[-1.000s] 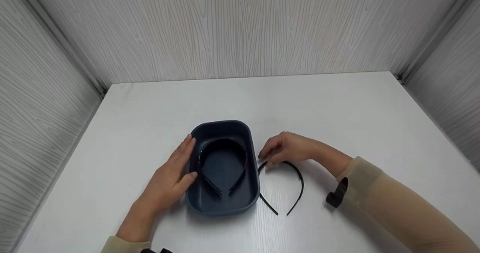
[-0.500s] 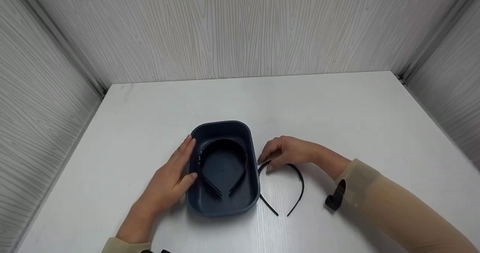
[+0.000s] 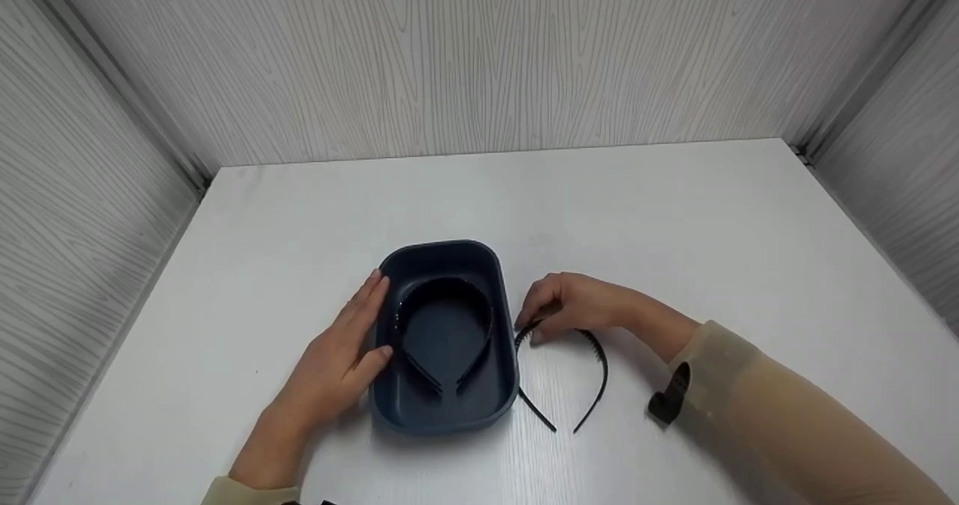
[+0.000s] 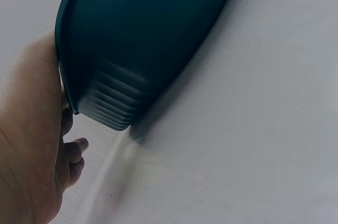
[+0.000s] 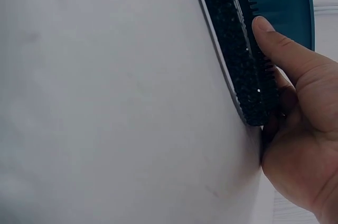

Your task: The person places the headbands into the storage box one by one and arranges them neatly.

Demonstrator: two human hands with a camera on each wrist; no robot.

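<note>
A dark blue rectangular tray (image 3: 442, 421) with rounded corners sits on the table. Inside it lies a black headband (image 3: 489, 334); its doubled ends hint at more than one, but I cannot tell. My left hand (image 3: 330, 374) rests along the tray's left side, fingers straight, thumb at the rim. To the tray's right, a second black headband (image 3: 604, 374) with inner teeth lies against the tray's wall, ends toward me. My right hand (image 3: 577, 306) pinches its arch. The right wrist view shows this toothed headband's (image 5: 232, 44) sparkly outer band, with the thumb on the teeth side.
The white tabletop (image 3: 659, 220) spreads around the tray. Pale wood-grain panels wall it in at the back (image 3: 479, 63), the left (image 3: 82, 190) and the right. A black strap piece (image 3: 669, 396) hangs at the right sleeve's cuff.
My right hand has shifted slightly down and left along the arch of the headband outside the tray. The left hand, the tray and what lies in it stay in place.
</note>
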